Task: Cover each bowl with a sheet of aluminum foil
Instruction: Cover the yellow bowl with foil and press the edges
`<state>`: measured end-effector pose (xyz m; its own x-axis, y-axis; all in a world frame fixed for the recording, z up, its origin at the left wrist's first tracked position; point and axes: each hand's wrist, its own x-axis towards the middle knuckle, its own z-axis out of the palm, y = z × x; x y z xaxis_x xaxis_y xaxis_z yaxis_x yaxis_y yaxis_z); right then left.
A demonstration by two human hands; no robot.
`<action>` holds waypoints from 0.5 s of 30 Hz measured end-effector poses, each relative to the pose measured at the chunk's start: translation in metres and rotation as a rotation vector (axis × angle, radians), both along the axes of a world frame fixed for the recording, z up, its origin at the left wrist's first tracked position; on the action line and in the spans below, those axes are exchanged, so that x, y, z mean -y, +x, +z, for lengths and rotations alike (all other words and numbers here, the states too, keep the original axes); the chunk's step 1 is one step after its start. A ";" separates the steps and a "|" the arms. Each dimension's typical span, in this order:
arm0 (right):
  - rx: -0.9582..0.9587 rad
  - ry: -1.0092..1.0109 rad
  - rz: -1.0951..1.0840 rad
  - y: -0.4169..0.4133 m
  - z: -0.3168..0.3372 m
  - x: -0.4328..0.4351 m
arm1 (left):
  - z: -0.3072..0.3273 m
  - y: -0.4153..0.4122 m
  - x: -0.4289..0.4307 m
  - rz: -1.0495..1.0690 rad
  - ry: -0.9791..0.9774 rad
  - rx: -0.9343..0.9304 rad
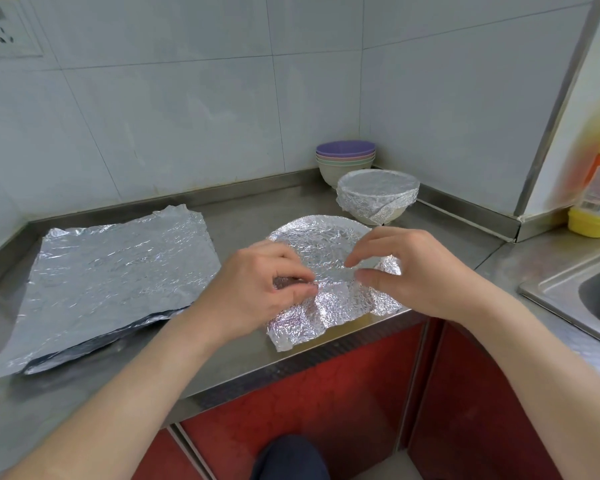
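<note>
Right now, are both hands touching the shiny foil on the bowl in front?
Touching. The head view shows the left hand and right hand pinching the foil sheet at the near edge, fingertips pressed on it.

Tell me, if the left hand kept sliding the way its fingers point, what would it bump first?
The left hand points rightward across the near rim of the foil-covered bowl, pinching its foil. Going straight on, it would probably meet the right hand fingertips first, though depth is hard to judge.
</note>
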<state>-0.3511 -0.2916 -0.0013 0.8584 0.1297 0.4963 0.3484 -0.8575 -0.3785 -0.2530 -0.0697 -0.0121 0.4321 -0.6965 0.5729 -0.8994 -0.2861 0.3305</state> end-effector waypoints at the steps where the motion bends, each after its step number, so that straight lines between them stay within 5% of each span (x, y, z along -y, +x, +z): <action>1: 0.018 0.026 0.009 0.000 0.000 -0.004 | -0.001 0.000 0.000 0.000 0.021 0.018; 9: -0.006 -0.018 0.007 0.010 -0.016 -0.030 | -0.006 0.002 0.002 -0.041 0.093 0.195; 15: 0.150 -0.139 -0.047 0.017 -0.026 -0.038 | -0.011 0.005 0.006 -0.046 0.120 0.347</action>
<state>-0.3338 -0.2539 -0.0274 0.7828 0.1671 0.5994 0.3502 -0.9145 -0.2024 -0.2482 -0.0755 -0.0227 0.1929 -0.7818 0.5929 -0.9650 -0.2607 -0.0298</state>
